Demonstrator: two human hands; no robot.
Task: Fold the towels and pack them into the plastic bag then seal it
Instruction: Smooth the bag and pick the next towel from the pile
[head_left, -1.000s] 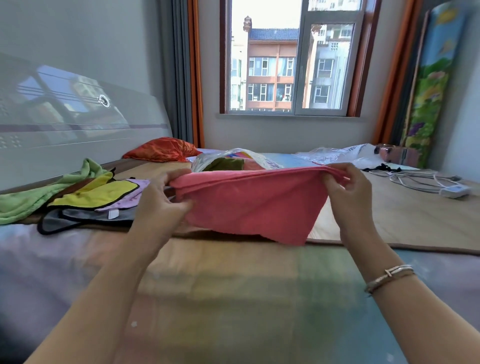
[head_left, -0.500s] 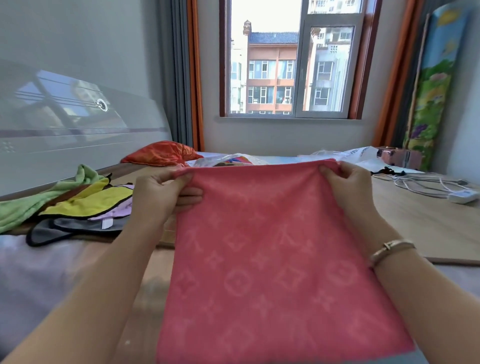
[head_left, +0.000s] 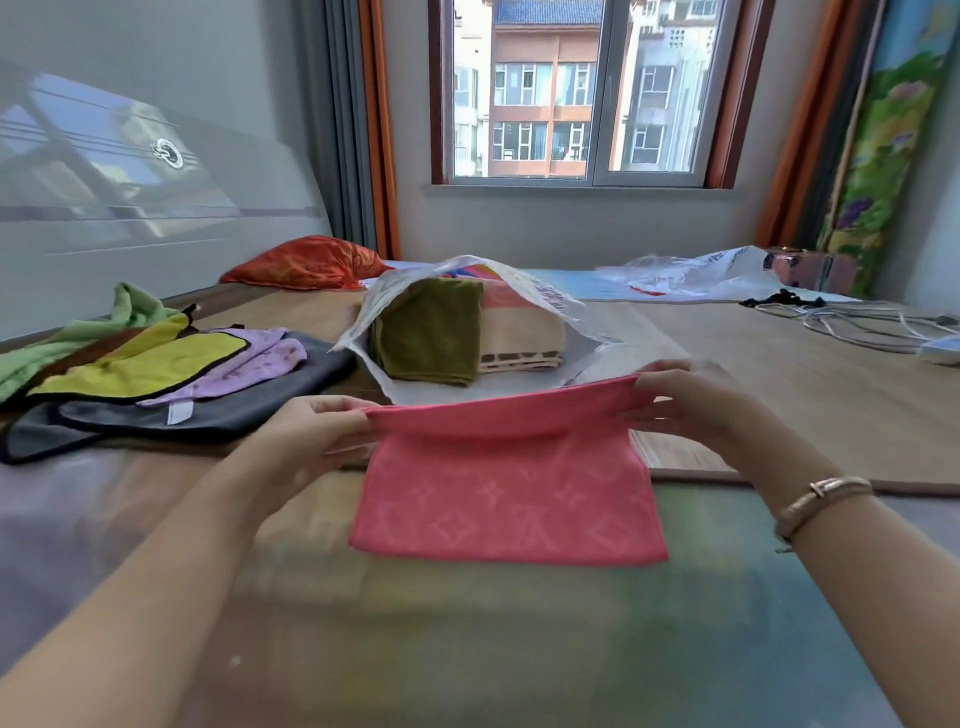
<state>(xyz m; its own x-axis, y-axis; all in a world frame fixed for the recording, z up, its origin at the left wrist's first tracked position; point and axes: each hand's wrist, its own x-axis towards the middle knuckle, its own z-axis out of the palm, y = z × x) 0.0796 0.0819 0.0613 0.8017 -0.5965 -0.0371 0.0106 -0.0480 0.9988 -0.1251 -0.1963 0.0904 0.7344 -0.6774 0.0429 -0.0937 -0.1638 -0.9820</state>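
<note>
A pink patterned towel (head_left: 511, 499) lies folded on the bed in front of me, its far edge lifted. My left hand (head_left: 317, 436) pinches the left end of that edge and my right hand (head_left: 696, 402) pinches the right end. Just behind it stands an open clear plastic bag (head_left: 545, 296), mouth toward me, holding a folded olive-green towel (head_left: 431, 332) and a folded striped beige towel (head_left: 519, 332). A loose pile of unfolded towels (head_left: 156, 374), green, yellow, lilac and grey, lies to the left.
An orange pillow (head_left: 306, 262) sits at the back left by the headboard. A second crumpled plastic bag (head_left: 691, 275) lies at the back right, with white cables and a charger (head_left: 878, 322) on the woven mat (head_left: 805, 405) to the right.
The pink towel was held up spread open half a second ago; now it is lowered onto the bed and folded over, with both hands down at its far edge. The bag is uncovered.
</note>
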